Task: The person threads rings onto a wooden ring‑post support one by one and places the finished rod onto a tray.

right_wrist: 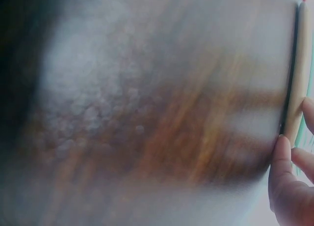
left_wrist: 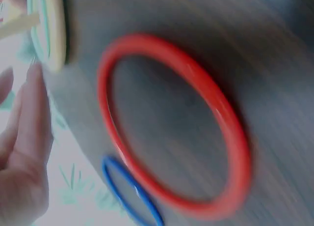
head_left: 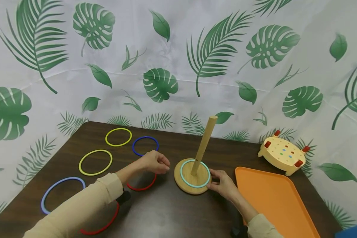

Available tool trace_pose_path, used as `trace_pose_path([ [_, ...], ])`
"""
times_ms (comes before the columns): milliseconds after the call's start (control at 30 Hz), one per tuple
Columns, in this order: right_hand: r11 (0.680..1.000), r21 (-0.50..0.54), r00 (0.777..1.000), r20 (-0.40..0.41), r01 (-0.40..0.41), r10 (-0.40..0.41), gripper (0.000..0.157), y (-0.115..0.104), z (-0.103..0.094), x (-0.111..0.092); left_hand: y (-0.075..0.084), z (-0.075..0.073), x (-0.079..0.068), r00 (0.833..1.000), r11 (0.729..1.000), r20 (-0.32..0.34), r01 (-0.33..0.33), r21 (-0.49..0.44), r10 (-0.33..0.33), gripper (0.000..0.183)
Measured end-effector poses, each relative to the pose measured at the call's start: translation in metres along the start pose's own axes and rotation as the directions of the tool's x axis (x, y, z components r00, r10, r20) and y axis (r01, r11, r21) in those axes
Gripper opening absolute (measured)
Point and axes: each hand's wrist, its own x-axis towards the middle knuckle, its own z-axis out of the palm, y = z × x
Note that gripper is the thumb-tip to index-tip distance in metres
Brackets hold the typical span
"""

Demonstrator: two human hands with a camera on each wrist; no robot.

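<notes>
A wooden ring-toss stand [head_left: 203, 142] has a tilted-looking peg on a round base, and a light turquoise ring [head_left: 195, 186] lies round the peg on that base. My right hand [head_left: 223, 186] holds the base's right edge with thumb and fingers, close beside the turquoise ring. To the left of the stand, my left hand [head_left: 156, 162] hovers with loosely bent fingers and nothing in them. Below it lies a red ring [left_wrist: 238, 152], partly hidden by the hand in the head view. A blue ring [head_left: 145, 137] lies just behind that hand.
Two yellow rings, one farther back [head_left: 119, 129] and one nearer [head_left: 96, 150], lie at left. A pale blue ring [head_left: 43, 201] and another red ring [head_left: 107, 226] are partly under the left sleeve. At right are an orange tray [head_left: 270, 198] and an upturned cream stool [head_left: 282, 153].
</notes>
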Motion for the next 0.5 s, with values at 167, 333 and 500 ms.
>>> trace_pose_path([
  [167,1.0,-0.005,1.0,-0.002,-0.001,0.001,0.06,-0.001,-0.002,0.0,-0.014,-0.037,-0.028,0.988,0.997,0.154,-0.006,0.071,-0.005,0.015],
  [333,1.0,-0.013,1.0,0.0,0.004,-0.004,0.059,0.0,-0.002,0.001,-0.031,-0.066,-0.055,0.97,0.994,0.241,-0.016,0.113,-0.012,0.017],
  [500,1.0,-0.006,1.0,0.005,-0.003,0.003,0.06,0.0,0.0,0.001,-0.049,-0.084,-0.077,0.967,0.985,0.252,0.0,0.174,-0.044,0.021],
])
